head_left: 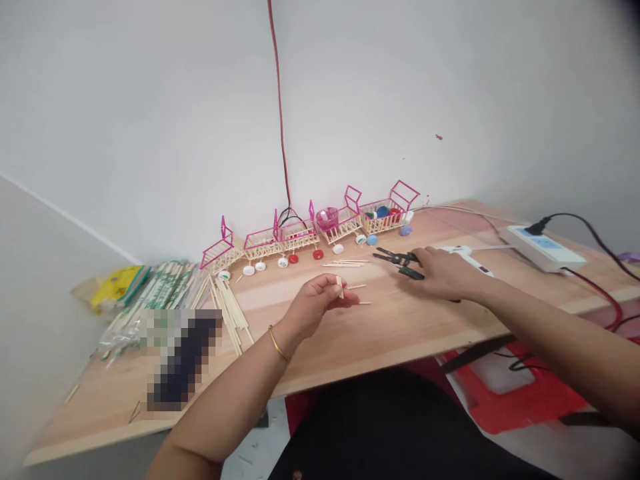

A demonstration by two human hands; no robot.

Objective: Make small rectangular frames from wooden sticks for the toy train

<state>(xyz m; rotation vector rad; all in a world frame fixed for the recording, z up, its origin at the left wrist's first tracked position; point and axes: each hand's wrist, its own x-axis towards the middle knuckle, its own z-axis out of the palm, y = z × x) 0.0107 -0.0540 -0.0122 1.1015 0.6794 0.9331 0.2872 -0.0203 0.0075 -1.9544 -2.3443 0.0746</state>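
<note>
Pliers under right hand, grip unclear

Bare tabletop on the near side of the pliers offers passage, whereas the left hand leftward and small carts beyond them obstruct.

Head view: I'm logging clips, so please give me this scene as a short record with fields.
Left hand: holds a short stick piece
Right hand: holds pliers by the handles
Surface: wooden table
Back row: five stick carts with pink trim, by the wall
Left side: loose sticks, bagged sticks
Right side: power strip
</note>
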